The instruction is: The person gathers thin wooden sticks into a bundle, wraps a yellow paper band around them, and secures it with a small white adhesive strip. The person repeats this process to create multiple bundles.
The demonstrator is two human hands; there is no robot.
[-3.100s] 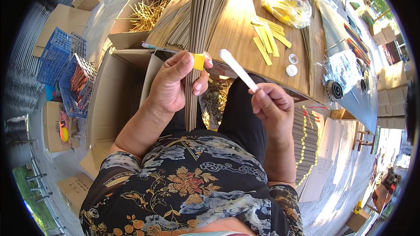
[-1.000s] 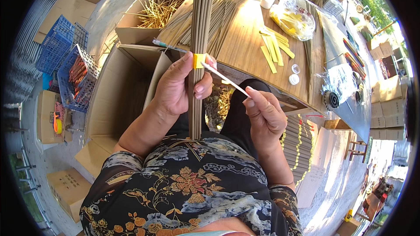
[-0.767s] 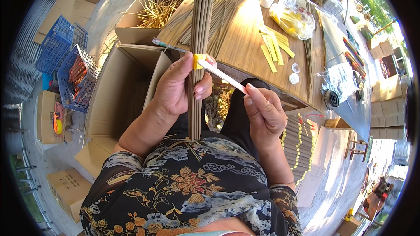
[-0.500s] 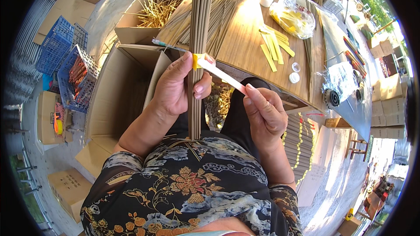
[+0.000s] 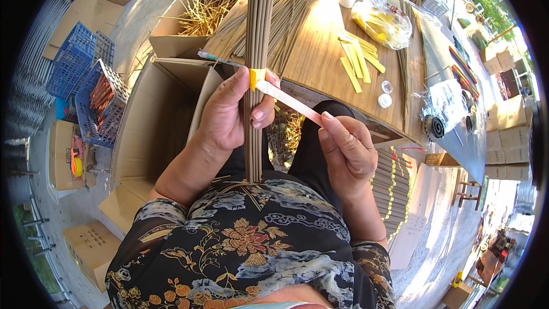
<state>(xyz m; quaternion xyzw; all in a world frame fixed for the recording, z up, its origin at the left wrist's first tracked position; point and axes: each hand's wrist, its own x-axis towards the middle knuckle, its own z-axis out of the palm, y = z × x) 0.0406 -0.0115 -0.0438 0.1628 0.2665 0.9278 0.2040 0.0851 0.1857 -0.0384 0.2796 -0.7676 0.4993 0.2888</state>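
Low in the frame, against a dark floral blouse [image 5: 246, 252]: butt ends of a long bundle of thin brown sticks [image 5: 255, 109], held upright and running to the top edge. Just left of centre, left hand [image 5: 229, 117] wrapped round that bundle, fingers curled tight about it, thumb pressing a yellow band [image 5: 257, 75] against the sticks. Right of centre, right hand [image 5: 349, 151], thumb and fingertips pinched on the lower end of a pale paper strip [image 5: 289, 102], pulled taut and slanting up-left to the yellow band. Left of the hands, an open cardboard box [image 5: 154, 120], and further left two blue plastic baskets [image 5: 86, 88]. Beyond, upper middle, a wooden table [image 5: 320, 63] with loose brown sticks fanned across it, yellow strips [image 5: 357, 63], two small white caps [image 5: 386, 94]. Upper right, a clear bag of yellow pieces [image 5: 383, 20]; upper left of centre, a box of straw [image 5: 200, 14].
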